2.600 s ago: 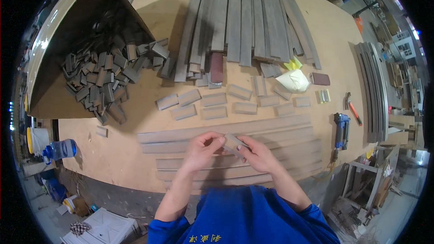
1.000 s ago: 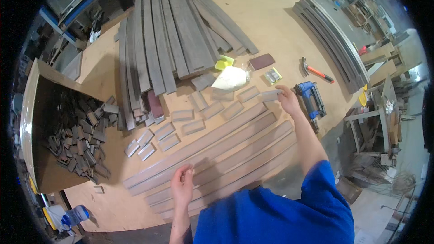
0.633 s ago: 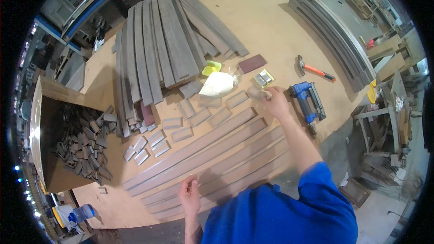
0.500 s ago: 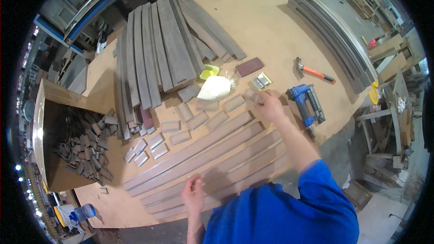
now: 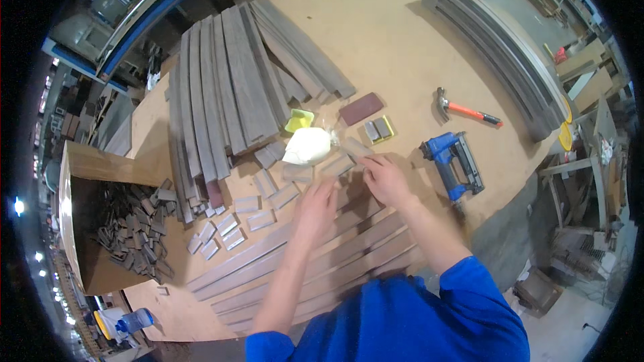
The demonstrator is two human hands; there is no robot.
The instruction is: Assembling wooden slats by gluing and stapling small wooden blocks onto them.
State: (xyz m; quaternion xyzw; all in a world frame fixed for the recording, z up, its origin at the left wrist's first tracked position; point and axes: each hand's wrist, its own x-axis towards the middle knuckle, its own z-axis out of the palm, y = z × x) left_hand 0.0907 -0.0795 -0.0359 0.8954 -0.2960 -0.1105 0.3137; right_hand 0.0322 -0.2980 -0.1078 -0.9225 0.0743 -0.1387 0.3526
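My left hand [image 5: 316, 209] reaches over the near wooden strips [image 5: 248, 259], fingers drawn together and bent. Its fingertips hide whatever they may hold. To its right is my right hand [image 5: 386, 182], fingers apart, the tips close to a small wooden block [image 5: 359, 147] and another short block [image 5: 337, 165]. Nothing shows between its fingers. More short blocks [image 5: 284, 196] lie scattered left of my hands, some with shiny pale faces. Beyond my fingertips are a white bag [image 5: 308, 146], a yellow tub [image 5: 299, 121] and a small box holding grey pieces [image 5: 378, 130].
An orange-handled hammer [image 5: 469, 111] and a blue nail gun [image 5: 451, 161] lie to the right. Long grey boards [image 5: 235, 80] are stacked behind; more strips [image 5: 493, 53] lie far right. A cardboard box [image 5: 121, 162] of small pieces stands left, beyond a blue-topped bottle [image 5: 136, 320].
My left hand has moved up and right from the near strips to the short blocks. My right hand has drawn back slightly left and nearer. The view has shifted a little.
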